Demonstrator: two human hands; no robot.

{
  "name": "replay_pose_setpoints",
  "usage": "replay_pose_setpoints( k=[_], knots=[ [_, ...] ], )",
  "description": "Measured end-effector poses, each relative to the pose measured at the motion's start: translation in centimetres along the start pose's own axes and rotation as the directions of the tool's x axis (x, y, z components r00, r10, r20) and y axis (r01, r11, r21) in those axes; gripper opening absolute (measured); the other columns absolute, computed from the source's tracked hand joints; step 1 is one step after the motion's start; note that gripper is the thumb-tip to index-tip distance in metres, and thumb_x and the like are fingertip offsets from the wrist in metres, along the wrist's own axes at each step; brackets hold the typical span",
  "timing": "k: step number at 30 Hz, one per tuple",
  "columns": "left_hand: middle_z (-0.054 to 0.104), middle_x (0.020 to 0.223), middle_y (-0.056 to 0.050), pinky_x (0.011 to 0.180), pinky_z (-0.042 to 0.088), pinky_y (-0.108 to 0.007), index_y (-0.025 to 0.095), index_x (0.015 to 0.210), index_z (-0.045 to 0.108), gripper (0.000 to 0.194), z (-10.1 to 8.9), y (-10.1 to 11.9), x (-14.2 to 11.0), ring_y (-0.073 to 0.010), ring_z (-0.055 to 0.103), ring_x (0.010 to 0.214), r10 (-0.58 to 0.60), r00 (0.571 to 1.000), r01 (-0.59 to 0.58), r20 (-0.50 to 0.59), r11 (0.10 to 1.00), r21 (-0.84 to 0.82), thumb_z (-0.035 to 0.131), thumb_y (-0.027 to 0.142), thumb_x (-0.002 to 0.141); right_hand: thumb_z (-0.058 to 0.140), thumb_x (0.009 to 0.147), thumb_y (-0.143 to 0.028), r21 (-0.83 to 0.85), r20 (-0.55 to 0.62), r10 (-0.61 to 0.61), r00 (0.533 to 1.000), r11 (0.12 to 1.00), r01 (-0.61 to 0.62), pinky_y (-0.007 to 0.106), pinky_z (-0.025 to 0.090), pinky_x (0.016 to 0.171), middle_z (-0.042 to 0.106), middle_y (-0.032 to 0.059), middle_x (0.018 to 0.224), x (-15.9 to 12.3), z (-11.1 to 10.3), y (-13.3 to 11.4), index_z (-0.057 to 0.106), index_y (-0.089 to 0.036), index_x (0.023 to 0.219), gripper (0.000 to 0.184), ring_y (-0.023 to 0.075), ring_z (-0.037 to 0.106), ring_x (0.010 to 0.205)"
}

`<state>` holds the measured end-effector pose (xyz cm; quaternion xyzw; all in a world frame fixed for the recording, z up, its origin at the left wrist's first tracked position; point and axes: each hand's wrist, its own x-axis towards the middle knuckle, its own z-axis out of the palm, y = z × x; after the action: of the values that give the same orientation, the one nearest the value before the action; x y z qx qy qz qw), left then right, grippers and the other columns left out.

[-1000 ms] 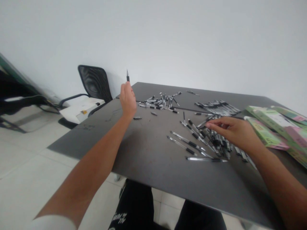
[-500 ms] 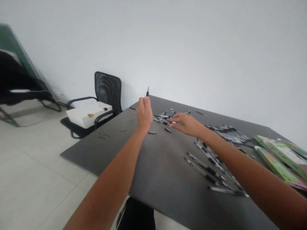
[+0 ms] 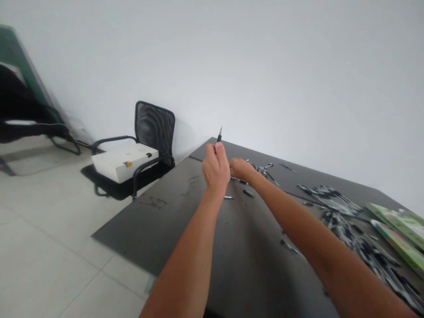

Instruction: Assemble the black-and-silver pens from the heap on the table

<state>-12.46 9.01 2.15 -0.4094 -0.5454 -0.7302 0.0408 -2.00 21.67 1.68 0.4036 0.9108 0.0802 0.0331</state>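
My left hand (image 3: pixel 216 170) is raised over the dark grey table (image 3: pixel 159 221) and shut on a slim black-tipped pen (image 3: pixel 219 136), which points upward. My right hand (image 3: pixel 241 169) reaches just beyond it, fingers bunched and partly hidden, close to a small heap of clear black-gripped pens (image 3: pixel 261 170). Whether it holds anything, I cannot tell. A few loose pen parts (image 3: pixel 248 193) lie below the hands. A dense spread of pens (image 3: pixel 371 249) and a tight row of pens (image 3: pixel 331 199) lie to the right.
Green printed booklets (image 3: pixel 397 227) lie at the table's right edge. Left of the table stand a black mesh chair (image 3: pixel 155 128) holding a white box (image 3: pixel 124 161) and a dark folding item (image 3: pixel 26 123). A white wall rises behind.
My right hand has moved off the pens near the table's right and now sits by the far heap, fingers more bunched. The left hand still holds the pen. The view has swung, shifting the table rightward.
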Motion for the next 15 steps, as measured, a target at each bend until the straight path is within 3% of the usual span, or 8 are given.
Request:
replay_pose_setpoints(
  k=[8,15],
  knots=[
    [0.048,0.067,0.003,0.061,0.022,-0.036,0.026,0.085,0.044,0.033,-0.1,0.5,0.2,-0.0175,0.046,0.059,0.008,1.0,-0.009,-0.02,0.999,-0.039,0.038,0.039,0.116,0.071,0.102,-0.04,-0.004,0.064,0.022,0.998,1.0,-0.021,0.048,0.061,0.097,0.067,0.0107,0.138,0.0,0.1,-0.1,0.066,-0.019,0.137,0.04,0.0282,0.069,0.118],
    [0.047,0.067,0.003,0.063,0.021,-0.035,0.026,0.085,0.042,0.033,-0.2,0.5,0.3,-0.0178,0.045,0.059,0.018,0.999,-0.019,-0.028,0.999,-0.038,0.039,0.038,0.115,0.071,0.102,-0.039,0.088,0.1,-0.004,0.995,0.996,-0.005,0.048,0.061,0.097,0.067,0.0112,0.138,1.4,0.2,0.3,0.066,-0.019,0.136,0.04,0.0278,0.069,0.118]
  ],
)
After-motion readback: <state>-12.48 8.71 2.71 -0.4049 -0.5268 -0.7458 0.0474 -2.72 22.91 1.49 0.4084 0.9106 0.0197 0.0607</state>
